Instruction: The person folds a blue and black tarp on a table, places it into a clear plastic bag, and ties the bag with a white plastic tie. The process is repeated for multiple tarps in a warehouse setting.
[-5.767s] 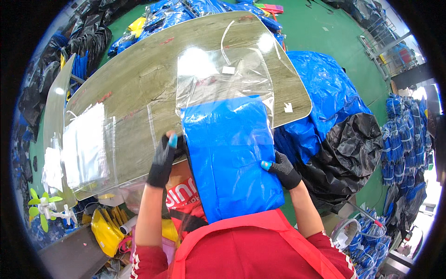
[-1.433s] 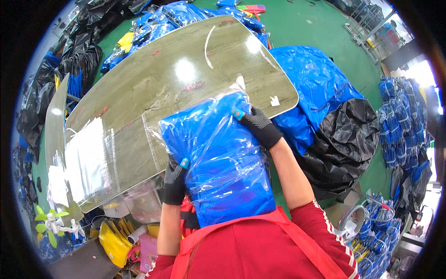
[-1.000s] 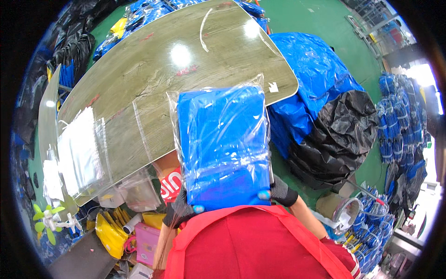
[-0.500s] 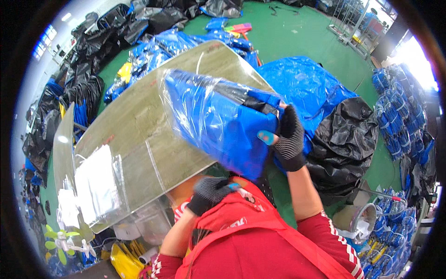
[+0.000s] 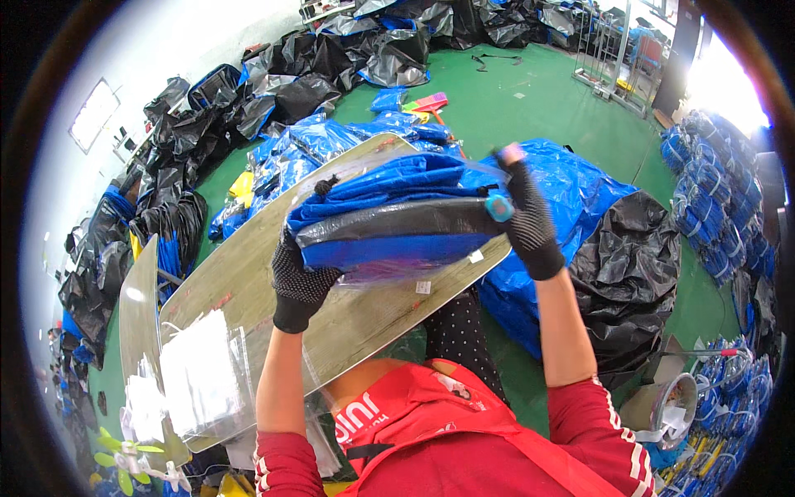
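Note:
A folded blue and black tarp (image 5: pixel 389 219) in a clear plastic bag is held up above the table, its long side nearly level. My left hand (image 5: pixel 302 282), in a dark dotted glove with bare fingertips, grips its left end, the fingers partly hidden behind it. At the right end is my right hand (image 5: pixel 530 222) in a matching glove, its thumb with a blue covering pressed against the bag's edge and its other fingers raised behind, somewhat blurred. Below the package lies the wood-grain tabletop (image 5: pixel 240 286), with small white labels (image 5: pixel 423 287) near its front edge.
Clear plastic bags (image 5: pixel 203 373) lie on the table's left. Beyond it is a heap of bagged blue tarps (image 5: pixel 319 137). A large blue tarp (image 5: pixel 555 186) and a black one (image 5: pixel 629 273) cover the floor at right, near a bucket (image 5: pixel 662 406). Bundled blue packs (image 5: pixel 716 190) stand farther right.
My left hand has risen from the apron to the package's left end. The package has turned from slanting to nearly level, and my right hand has moved up with it.

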Available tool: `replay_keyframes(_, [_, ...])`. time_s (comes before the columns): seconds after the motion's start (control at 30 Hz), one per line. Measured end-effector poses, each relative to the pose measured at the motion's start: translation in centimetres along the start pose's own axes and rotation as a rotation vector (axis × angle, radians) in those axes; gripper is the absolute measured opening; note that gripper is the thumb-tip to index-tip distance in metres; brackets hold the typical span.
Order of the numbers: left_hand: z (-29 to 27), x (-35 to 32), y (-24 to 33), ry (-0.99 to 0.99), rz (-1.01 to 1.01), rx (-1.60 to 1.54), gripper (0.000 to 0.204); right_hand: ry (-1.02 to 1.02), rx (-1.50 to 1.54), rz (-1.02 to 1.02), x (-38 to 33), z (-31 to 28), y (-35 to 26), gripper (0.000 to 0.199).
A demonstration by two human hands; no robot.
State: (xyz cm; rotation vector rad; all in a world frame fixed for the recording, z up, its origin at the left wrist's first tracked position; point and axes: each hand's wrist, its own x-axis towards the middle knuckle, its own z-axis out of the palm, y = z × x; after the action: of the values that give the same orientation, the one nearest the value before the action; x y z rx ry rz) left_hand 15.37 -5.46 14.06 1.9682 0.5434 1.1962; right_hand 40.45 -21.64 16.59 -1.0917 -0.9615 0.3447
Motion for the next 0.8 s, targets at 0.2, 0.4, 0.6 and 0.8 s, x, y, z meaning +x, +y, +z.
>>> replay_keyframes(0.2, [1.8, -1.0, -0.1, 0.136, 0.172, -0.374, 0.095, 0.117, 0.227, 0.095, 0.3, 2.2, 3.6, 0.021])
replay_keyframes(0.4, [0.0, 0.3, 0.6, 0.512, -0.075, -0.153, 0.037, 0.230, 0.158, 0.060, 0.6, 6.3, 1.8, 0.018])
replay_keyframes(0.6, [-0.4, -0.5, 2.8, 0.475, -0.060, 0.102, 0.030, 0.203, 0.058, 0.235, 1.1, 5.5, 1.7, 0.019])
replay_keyframes(0.8, [-1.8, 5.4, 4.7, 0.545, 0.279, 0.353, 0.030, 0.254, -0.182, -0.401, 6.2, 6.7, -1.2, 0.018])
